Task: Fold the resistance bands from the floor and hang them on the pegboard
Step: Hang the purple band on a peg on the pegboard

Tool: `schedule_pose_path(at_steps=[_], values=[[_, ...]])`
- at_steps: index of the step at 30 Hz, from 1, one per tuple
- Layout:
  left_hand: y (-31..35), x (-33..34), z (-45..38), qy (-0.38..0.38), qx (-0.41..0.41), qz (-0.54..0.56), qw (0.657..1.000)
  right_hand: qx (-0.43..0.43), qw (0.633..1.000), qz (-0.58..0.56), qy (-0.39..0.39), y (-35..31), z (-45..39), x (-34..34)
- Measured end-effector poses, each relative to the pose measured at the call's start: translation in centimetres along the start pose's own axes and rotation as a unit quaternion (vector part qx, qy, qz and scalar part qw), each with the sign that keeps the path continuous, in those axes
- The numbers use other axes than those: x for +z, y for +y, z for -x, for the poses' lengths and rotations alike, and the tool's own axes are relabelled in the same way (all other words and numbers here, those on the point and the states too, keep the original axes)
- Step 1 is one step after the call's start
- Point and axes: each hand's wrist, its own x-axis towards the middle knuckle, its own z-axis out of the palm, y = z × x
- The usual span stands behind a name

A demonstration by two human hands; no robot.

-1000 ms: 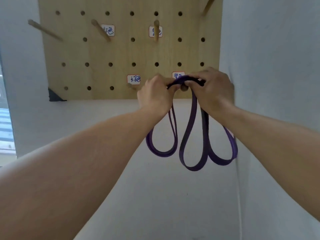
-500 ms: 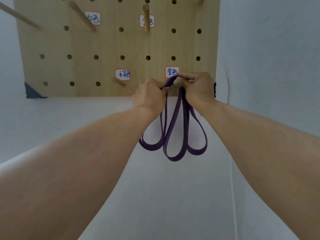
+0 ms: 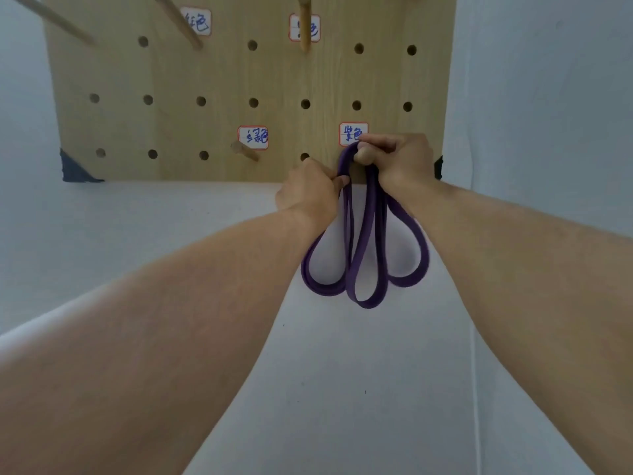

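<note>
A purple resistance band (image 3: 368,255), folded into three hanging loops, drapes over a wooden peg (image 3: 363,156) at the lower right of the wooden pegboard (image 3: 274,84). My right hand (image 3: 400,159) grips the band's top at the peg, just under a white label with blue writing (image 3: 352,133). My left hand (image 3: 310,192) pinches the left strands a little below the peg. The loops dangle against the white wall.
Other wooden pegs stick out of the board: one by a second label (image 3: 245,150) to the left, one at top centre (image 3: 304,25), and two long ones at the upper left. A white side wall (image 3: 548,132) stands close on the right. Black corner brackets hold the board.
Both hands carried the folded band forward and down onto the lower right peg. The band's top now sits over the peg, and my left hand has slid lower on the strands.
</note>
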Motion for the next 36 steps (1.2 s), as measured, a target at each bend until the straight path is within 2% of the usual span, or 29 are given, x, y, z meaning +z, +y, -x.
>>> schedule_pose_path(at_steps=[3, 7, 9, 11, 13, 18, 20, 23, 26, 28, 31, 36], values=[[0.3, -0.4, 0.4, -0.030, -0.008, -0.009, 0.999, -0.004, 0.998, 0.050, -0.030, -0.4, 0.8, -0.3], [0.0, -0.7, 2.4, -0.089, 0.019, 0.004, 0.996, -0.004, 0.985, 0.145, -0.090, -1.2, 1.4, -1.1], [-0.6, -1.3, 4.2, -0.086, 0.032, 0.021, 0.996, -0.038, 0.979, 0.191, -0.061, -1.1, 3.0, -1.3], [-1.8, -2.3, 6.1, -0.075, 0.041, -0.004, 0.996, -0.093, 0.966, 0.241, 0.027, -0.4, 5.6, -1.2], [-3.7, -3.7, 8.0, -0.078, 0.036, -0.024, 0.996, -0.118, 0.961, 0.239, 0.075, 0.7, 8.3, -0.3], [-9.7, -6.7, 13.8, -0.125, -0.002, -0.065, 0.990, -0.061, 0.980, 0.181, 0.045, 2.9, 16.1, 3.7], [-12.2, -7.8, 16.9, -0.132, -0.045, -0.051, 0.989, -0.037, 0.984, 0.175, -0.007, 3.4, 20.2, 5.9], [-16.3, -9.2, 22.9, -0.145, -0.114, -0.059, 0.981, 0.014, 0.971, 0.186, -0.151, 3.7, 26.6, 9.5], [-20.6, -10.2, 29.7, -0.177, -0.181, -0.079, 0.964, 0.047, 0.927, 0.196, -0.317, 3.6, 33.2, 13.2], [-23.3, -10.7, 33.9, -0.196, -0.225, -0.088, 0.950, 0.071, 0.894, 0.189, -0.399, 3.3, 37.4, 15.6], [-27.3, -11.4, 39.5, -0.232, -0.268, -0.113, 0.928, 0.107, 0.857, 0.163, -0.477, 3.6, 43.5, 18.9], [-33.7, -11.0, 48.3, -0.301, -0.333, -0.144, 0.882, 0.158, 0.796, 0.177, -0.557, 7.5, 53.1, 23.6]])
